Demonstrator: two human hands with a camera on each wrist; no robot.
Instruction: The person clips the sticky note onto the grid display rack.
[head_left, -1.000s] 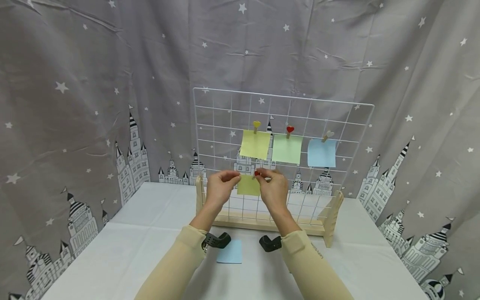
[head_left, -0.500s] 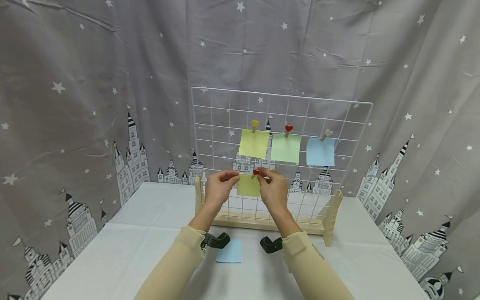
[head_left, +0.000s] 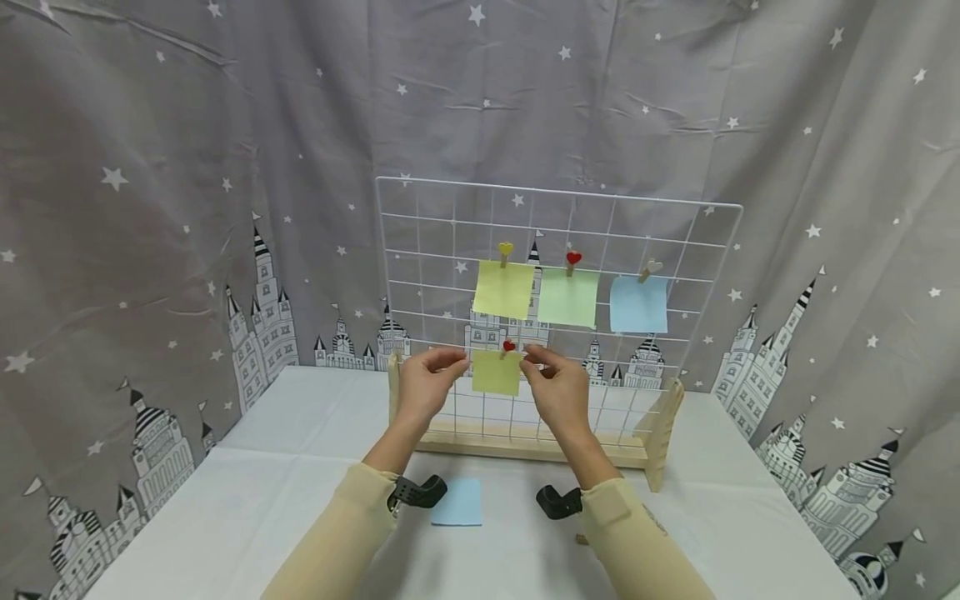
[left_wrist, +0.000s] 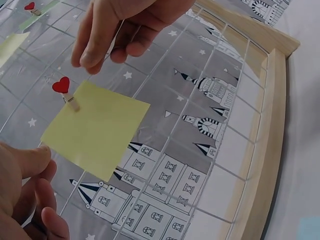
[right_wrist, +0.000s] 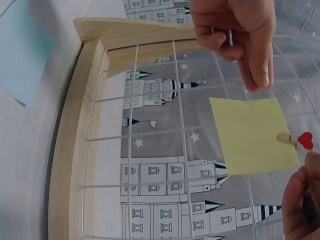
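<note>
A small yellow sticky note (head_left: 495,372) hangs low on the white wire grid panel (head_left: 420,217), under a mini wooden clothespin with a red heart (head_left: 508,347). My left hand (head_left: 427,383) is beside the note's left edge, thumb and fingers close together; the right wrist view shows a slight gap between its fingertips and the note. On the other side, my right hand (head_left: 558,390) is just off the right edge, fingers loosely bent and holding nothing. The heart clothespin (left_wrist: 62,87) sits near the note's top edge, and neither hand touches it.
Higher up hang a yellow note (head_left: 502,290), a green note (head_left: 567,297) and a blue note (head_left: 638,304), each under a heart clothespin. A blue sticky-note pad (head_left: 457,503) lies on the white table. A small brown object (head_left: 582,539) lies by the right sleeve.
My right hand has let go of the red-heart clothespin and moved slightly right. The left hand has drawn a little left from the note. The note stays on the grid.
</note>
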